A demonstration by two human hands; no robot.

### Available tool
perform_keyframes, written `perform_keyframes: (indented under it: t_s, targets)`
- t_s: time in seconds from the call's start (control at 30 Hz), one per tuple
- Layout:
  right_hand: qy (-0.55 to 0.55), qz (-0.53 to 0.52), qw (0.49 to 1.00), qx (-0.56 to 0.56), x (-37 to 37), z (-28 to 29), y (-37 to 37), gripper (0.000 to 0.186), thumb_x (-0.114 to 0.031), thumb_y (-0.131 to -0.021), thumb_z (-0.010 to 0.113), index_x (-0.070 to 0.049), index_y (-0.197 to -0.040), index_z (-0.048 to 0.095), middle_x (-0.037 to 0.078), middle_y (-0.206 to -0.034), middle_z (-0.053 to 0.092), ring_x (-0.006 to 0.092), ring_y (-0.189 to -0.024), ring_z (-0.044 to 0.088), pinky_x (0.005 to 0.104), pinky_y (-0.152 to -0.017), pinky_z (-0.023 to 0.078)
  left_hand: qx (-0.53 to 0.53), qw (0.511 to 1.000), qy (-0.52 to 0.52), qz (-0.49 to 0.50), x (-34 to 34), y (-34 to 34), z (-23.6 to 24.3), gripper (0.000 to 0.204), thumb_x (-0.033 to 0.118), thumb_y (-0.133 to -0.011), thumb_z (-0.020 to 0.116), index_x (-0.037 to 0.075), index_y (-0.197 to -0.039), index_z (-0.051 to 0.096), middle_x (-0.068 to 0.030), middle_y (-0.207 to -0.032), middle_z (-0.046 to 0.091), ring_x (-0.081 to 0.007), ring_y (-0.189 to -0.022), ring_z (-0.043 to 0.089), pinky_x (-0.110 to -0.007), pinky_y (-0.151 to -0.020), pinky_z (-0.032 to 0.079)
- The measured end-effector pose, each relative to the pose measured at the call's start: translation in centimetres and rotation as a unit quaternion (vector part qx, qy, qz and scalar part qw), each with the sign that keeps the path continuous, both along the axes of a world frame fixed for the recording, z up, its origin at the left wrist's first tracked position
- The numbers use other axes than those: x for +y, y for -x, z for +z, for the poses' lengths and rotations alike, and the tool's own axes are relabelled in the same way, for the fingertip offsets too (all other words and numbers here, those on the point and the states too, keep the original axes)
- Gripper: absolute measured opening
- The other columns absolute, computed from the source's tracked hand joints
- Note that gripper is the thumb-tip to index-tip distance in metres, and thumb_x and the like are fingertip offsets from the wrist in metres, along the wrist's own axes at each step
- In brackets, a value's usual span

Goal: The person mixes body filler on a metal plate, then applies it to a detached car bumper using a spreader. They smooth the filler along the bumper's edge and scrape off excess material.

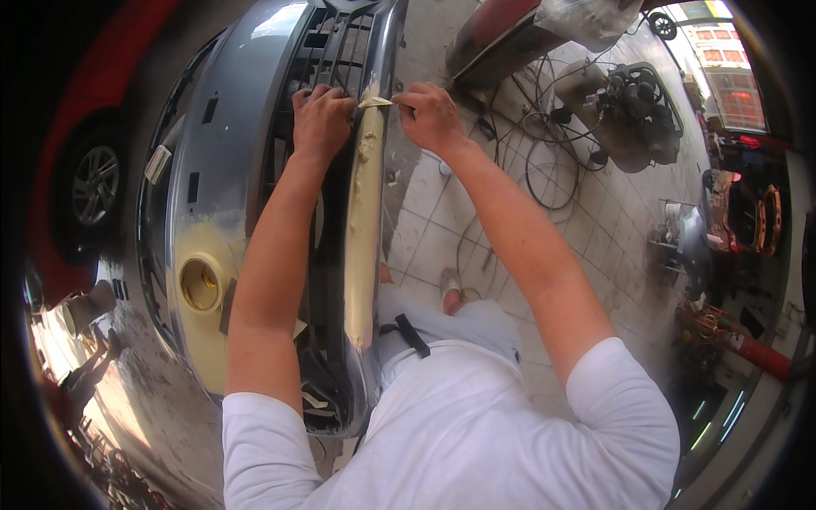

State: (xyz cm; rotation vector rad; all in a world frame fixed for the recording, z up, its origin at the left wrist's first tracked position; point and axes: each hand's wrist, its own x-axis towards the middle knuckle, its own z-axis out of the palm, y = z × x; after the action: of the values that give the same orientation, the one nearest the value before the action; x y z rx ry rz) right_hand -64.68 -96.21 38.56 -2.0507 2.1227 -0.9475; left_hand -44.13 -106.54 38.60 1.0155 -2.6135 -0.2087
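A grey car bumper (228,110) stands lengthwise before me. A long band of pale yellow body filler (360,255) runs along its right edge, smooth near me and lumpy farther up. Across the far part of that band lies a thin pale-yellow putty spreader (376,102), stretched between my two hands. My left hand (323,121) pinches its left end, above the grille openings. The right end is gripped by the closed fingers of my right hand (431,117), just beyond the bumper's outer edge.
More filler surrounds a round opening (201,282) on the bumper's left. A red car with a dark wheel (95,180) is at far left. A compressor (625,115) and tangled hoses (544,161) lie on the tiled floor at right. A red cylinder (756,355) is farther right.
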Motion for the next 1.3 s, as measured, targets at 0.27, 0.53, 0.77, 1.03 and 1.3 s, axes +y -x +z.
perform_keyframes:
  t_s: [0.27, 0.53, 0.77, 1.03, 1.3]
  targets:
    - [0.014, 0.04, 0.999, -0.032, 0.4, 0.2, -0.2, 0.017, -0.003, -0.085, 0.067, -0.008, -0.095, 0.08, 0.012, -0.091, 0.071, 0.0342, -0.091, 0.068, 0.0432, -0.08, 0.055, -0.003, 0.998, -0.063, 0.0, 1.0, -0.5, 0.1, 0.029, 0.006, -0.087, 0.067, 0.023, -0.103, 0.085, 0.0072, -0.115, 0.076, -0.0148, -0.131, 0.057, -0.058, -0.119, 0.024]
    - [-0.047, 0.031, 0.997, -0.047, 1.3, 0.8, -0.7, 0.017, -0.007, -0.087, 0.07, -0.008, -0.1, 0.081, 0.012, -0.095, 0.072, 0.0334, -0.095, 0.07, 0.0418, -0.083, 0.055, -0.001, 0.997, -0.082, -0.014, 0.7, -0.9, -0.5, 0.026, 0.008, -0.087, 0.069, 0.021, -0.102, 0.086, 0.0062, -0.114, 0.076, -0.0165, -0.133, 0.056, -0.06, -0.119, 0.024]
    - [-0.058, 0.042, 0.995, -0.067, 2.1, 1.0, -0.8, 0.016, -0.008, -0.087, 0.072, -0.008, -0.101, 0.081, 0.012, -0.094, 0.072, 0.0331, -0.092, 0.07, 0.0414, -0.083, 0.055, -0.023, 0.995, -0.09, -0.026, 0.8, -1.1, 0.3, 0.021, 0.013, -0.088, 0.07, 0.019, -0.101, 0.085, 0.0054, -0.115, 0.075, -0.0175, -0.134, 0.056, -0.06, -0.119, 0.025]
    - [-0.036, 0.101, 0.994, -0.014, 2.0, 2.0, 0.0, 0.009, -0.013, -0.09, 0.076, -0.007, -0.096, 0.079, 0.011, -0.09, 0.071, 0.032, -0.091, 0.068, 0.0423, -0.081, 0.055, -0.037, 0.995, -0.092, -0.032, 1.2, -1.3, 0.8, 0.02, 0.016, -0.091, 0.068, 0.019, -0.103, 0.084, 0.0044, -0.119, 0.073, -0.0182, -0.136, 0.055, -0.065, -0.122, 0.023]
    - [-0.017, 0.074, 0.996, -0.045, 1.2, 1.3, -0.1, 0.011, -0.015, -0.09, 0.076, -0.005, -0.087, 0.074, 0.01, -0.087, 0.069, 0.0342, -0.092, 0.065, 0.0463, -0.083, 0.052, -0.025, 0.994, -0.102, -0.008, 1.3, -1.2, 0.7, 0.016, 0.018, -0.097, 0.065, 0.017, -0.103, 0.079, 0.0045, -0.121, 0.072, -0.015, -0.136, 0.056, -0.064, -0.124, 0.022]
